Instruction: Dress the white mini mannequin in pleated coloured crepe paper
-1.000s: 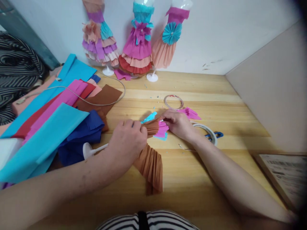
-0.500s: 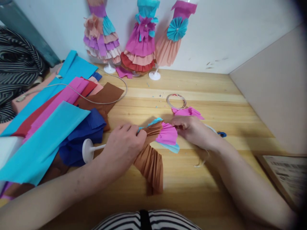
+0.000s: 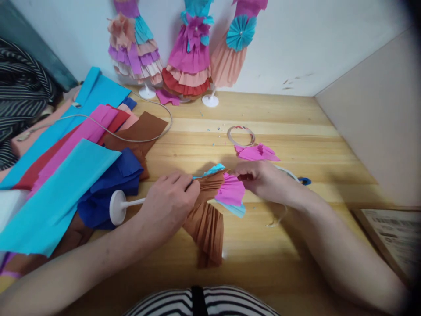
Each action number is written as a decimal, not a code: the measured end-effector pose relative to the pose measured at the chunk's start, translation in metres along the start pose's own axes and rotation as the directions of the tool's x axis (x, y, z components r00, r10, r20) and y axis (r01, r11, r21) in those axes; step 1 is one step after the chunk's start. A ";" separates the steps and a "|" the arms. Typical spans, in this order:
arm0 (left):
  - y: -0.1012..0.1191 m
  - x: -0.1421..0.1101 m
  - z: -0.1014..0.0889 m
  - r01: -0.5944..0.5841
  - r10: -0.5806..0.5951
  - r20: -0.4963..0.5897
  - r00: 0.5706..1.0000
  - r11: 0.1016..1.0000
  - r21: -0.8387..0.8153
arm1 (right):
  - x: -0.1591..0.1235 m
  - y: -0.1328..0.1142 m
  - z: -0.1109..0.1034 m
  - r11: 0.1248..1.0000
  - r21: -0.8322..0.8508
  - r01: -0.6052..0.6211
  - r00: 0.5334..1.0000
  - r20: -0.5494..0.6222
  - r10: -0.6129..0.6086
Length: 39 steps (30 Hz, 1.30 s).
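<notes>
My left hand (image 3: 173, 195) is wrapped round a small dress form in pleated crepe paper, which lies on its side. Its white stand base (image 3: 117, 207) sticks out to the left on a thin stem. Brown pleated crepe paper (image 3: 210, 186) covers the part by my left fingertips, and another brown pleated piece (image 3: 208, 230) hangs toward me. Beyond it fan out a pink ruffle (image 3: 232, 189) and a light blue one (image 3: 235, 209). With fingers pinched together, my right hand (image 3: 258, 177) is at the upper edge of the brown paper; its fingertips are partly hidden.
Three paper dresses on stands, one with a blue rosette (image 3: 241, 33), stand against the wall. Crepe sheets (image 3: 59, 193) and a grey cable (image 3: 131, 140) lie left. A tape roll (image 3: 241, 136), pink scrap (image 3: 256, 152), blue-handled tool (image 3: 305, 181) and labelled box (image 3: 388, 237) are right.
The brown paper's upper edge now stretches farther right, to my right fingertips. My left hand keeps its hold. The whole view has shifted slightly.
</notes>
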<state>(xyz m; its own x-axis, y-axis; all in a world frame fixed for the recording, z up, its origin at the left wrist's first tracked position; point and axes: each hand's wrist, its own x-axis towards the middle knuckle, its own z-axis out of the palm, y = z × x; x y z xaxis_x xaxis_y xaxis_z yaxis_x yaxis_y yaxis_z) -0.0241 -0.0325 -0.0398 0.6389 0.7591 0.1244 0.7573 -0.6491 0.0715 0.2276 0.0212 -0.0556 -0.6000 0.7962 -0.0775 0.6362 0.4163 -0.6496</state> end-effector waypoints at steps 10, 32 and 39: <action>0.001 0.005 -0.001 0.188 -0.159 0.185 0.970 0.971 -0.149 | -0.004 0.002 -0.007 0.950 0.272 -0.155 0.978 0.174 0.110; -0.002 0.000 0.015 0.281 -0.318 -0.074 0.945 0.908 -0.310 | -0.002 0.002 -0.005 0.904 0.375 -0.206 0.952 0.289 0.097; 0.009 -0.007 0.012 0.108 -0.169 -0.251 0.953 0.965 -0.241 | -0.003 0.000 -0.006 0.896 0.392 -0.210 0.953 0.286 0.098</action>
<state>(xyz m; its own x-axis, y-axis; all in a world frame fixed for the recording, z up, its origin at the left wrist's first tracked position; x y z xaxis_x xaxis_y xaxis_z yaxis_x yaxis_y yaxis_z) -0.0205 -0.0430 -0.0516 0.4474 0.8210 0.3546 0.7668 -0.5562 0.3204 0.2321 0.0218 -0.0510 -0.6483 0.6742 -0.3537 0.5057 0.0340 -0.8620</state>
